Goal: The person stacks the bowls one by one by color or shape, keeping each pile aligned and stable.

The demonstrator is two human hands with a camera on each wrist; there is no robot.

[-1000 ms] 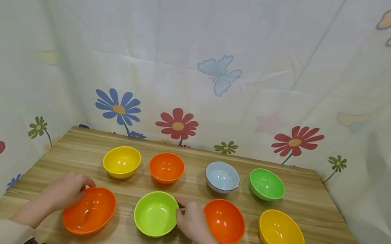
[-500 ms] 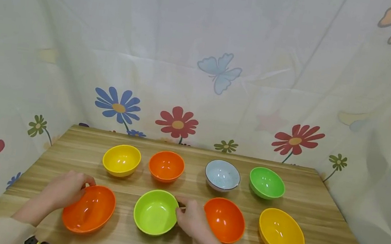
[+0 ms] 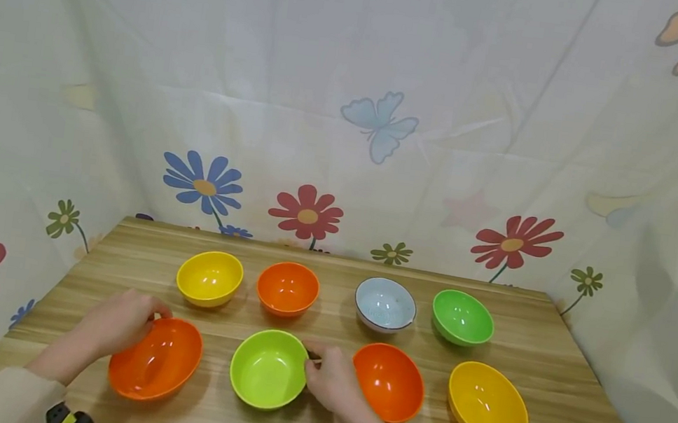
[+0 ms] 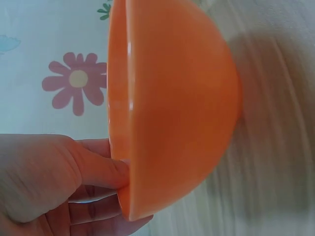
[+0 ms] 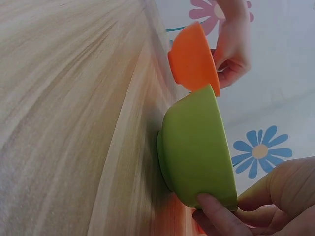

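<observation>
The left hand (image 3: 120, 327) pinches the rim of a large orange bowl (image 3: 158, 362) at the front left; in the left wrist view its thumb lies over the rim of the orange bowl (image 4: 182, 98), fingers on the outer side. The right hand (image 3: 336, 380) pinches the right rim of a lime green bowl (image 3: 269, 370), which stands upright. In the right wrist view, fingertips hold the edge of the green bowl (image 5: 197, 142), and the orange bowl (image 5: 192, 56) with the left hand (image 5: 233, 46) is beyond it.
Right of the right hand stand a red-orange bowl (image 3: 387, 385) and a yellow bowl (image 3: 488, 403). Behind are a yellow bowl (image 3: 210, 279), an orange bowl (image 3: 288, 289), a pale blue bowl (image 3: 385, 305) and a green bowl (image 3: 463, 318). A flowered cloth (image 3: 419, 179) hangs behind the table.
The left hand and the front of the view's large orange bowl have shifted slightly, the bowl's far rim a little higher. The right hand keeps its pinch on the green bowl.
</observation>
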